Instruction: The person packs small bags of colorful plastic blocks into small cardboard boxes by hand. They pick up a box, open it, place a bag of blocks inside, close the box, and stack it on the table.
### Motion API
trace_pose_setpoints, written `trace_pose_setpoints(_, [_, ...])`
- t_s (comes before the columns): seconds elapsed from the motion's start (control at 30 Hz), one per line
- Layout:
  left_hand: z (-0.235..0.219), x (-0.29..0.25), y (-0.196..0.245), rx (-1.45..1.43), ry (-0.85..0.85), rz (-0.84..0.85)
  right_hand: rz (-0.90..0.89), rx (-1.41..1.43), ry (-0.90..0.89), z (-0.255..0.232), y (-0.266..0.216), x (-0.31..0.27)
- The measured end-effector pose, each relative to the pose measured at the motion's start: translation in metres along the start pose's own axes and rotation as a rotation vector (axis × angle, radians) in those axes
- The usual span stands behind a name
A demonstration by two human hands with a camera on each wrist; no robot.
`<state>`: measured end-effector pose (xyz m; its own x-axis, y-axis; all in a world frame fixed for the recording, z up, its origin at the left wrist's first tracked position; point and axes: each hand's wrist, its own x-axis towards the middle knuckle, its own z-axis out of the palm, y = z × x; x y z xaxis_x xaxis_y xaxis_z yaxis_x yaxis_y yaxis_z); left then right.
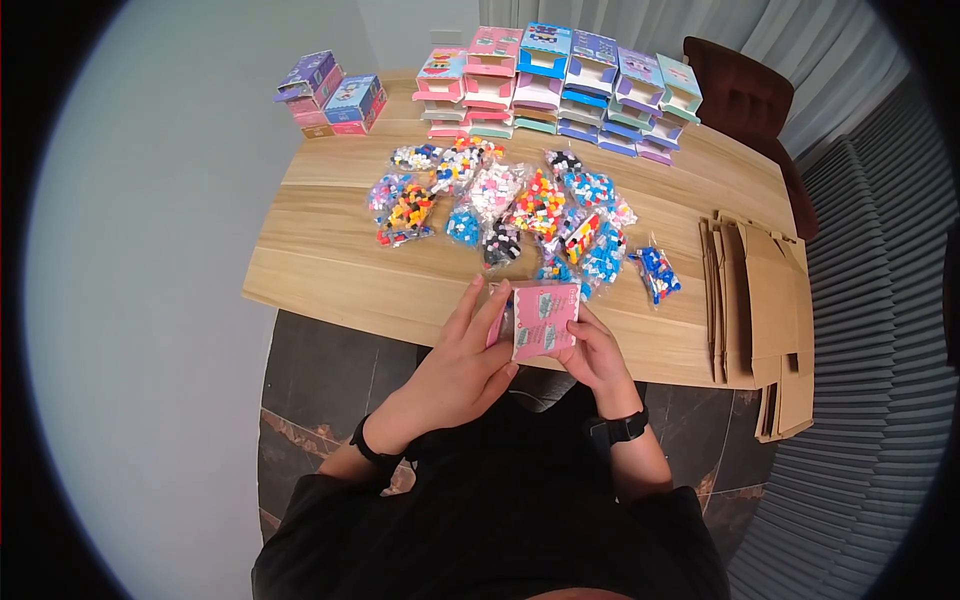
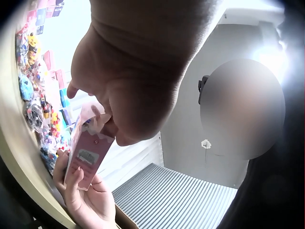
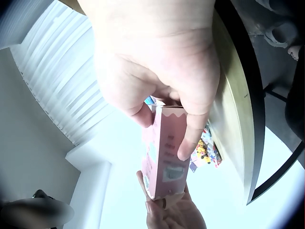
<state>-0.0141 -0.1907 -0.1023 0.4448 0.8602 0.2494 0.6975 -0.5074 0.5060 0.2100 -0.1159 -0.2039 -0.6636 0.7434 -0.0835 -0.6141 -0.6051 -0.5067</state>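
Observation:
A small pink cardboard box (image 1: 546, 322) is held between both hands above the table's front edge. My right hand (image 1: 597, 358) grips it at its right end, thumb on the printed face and fingers round the side. At the other end, my left hand (image 1: 450, 365) holds the box around its opened flap, some fingers long and raised beside it. In the left wrist view, the box (image 2: 89, 160) has its end open near the left fingertips, with something partly visible inside. The right wrist view shows the narrow printed side of the box (image 3: 172, 148) under my right fingers.
Clear bags of colourful building pieces (image 1: 495, 190) cover the middle of the wooden table (image 1: 300, 235). Opened small boxes (image 1: 545, 60) stand stacked at the back, more boxes (image 1: 352, 100) at the back left. Flattened brown cardboard (image 1: 775, 290) leans at the right edge; a brown chair (image 1: 740, 80) stands behind.

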Motion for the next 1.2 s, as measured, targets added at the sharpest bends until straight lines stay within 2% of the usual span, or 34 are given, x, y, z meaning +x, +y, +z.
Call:
trace_pose_setpoints(0.13, [0.003,0.002,-0.005,-0.102,0.113,-0.06,-0.016,-0.057,-0.064,-0.007,0.002,-0.001])
trace_pose_setpoints(0.2, [0.004,0.001,-0.007,-0.17,0.166,-0.097,-0.033,-0.058,-0.038,-0.004,0.003,-0.001])
trace_pose_setpoints(0.3, [0.003,-0.005,-0.011,-0.377,0.292,-0.141,-0.015,0.014,-0.046,-0.012,0.001,0.0])
trace_pose_setpoints(0.4, [-0.005,-0.008,-0.022,-0.402,0.382,-0.038,0.013,0.071,-0.074,-0.016,0.001,0.001])
trace_pose_setpoints(0.5, [-0.013,-0.001,-0.016,-0.319,0.415,-0.023,0.007,0.059,-0.069,-0.014,0.003,0.001])
trace_pose_setpoints(0.6, [-0.019,0.011,-0.008,-0.16,0.403,-0.085,0.012,0.015,-0.06,-0.009,0.002,0.002])
trace_pose_setpoints(0.7, [-0.02,0.02,-0.01,-0.012,0.304,-0.131,-0.006,-0.06,-0.044,-0.006,0.004,-0.001])
trace_pose_setpoints(0.8, [-0.017,0.024,-0.016,0.022,0.351,-0.137,-0.003,-0.168,-0.07,-0.001,0.005,-0.002])
trace_pose_setpoints(0.9, [-0.009,0.026,-0.029,0.101,0.311,-0.075,0.039,-0.217,-0.123,0.003,0.006,-0.003])
trace_pose_setpoints(1.13, [-0.007,0.022,-0.033,0.063,0.36,-0.071,0.04,-0.218,-0.116,0.007,0.005,-0.001])
trace_pose_setpoints(1.2, [-0.011,0.019,-0.033,-0.038,0.367,-0.088,0.016,-0.194,-0.08,0.008,0.004,-0.002])
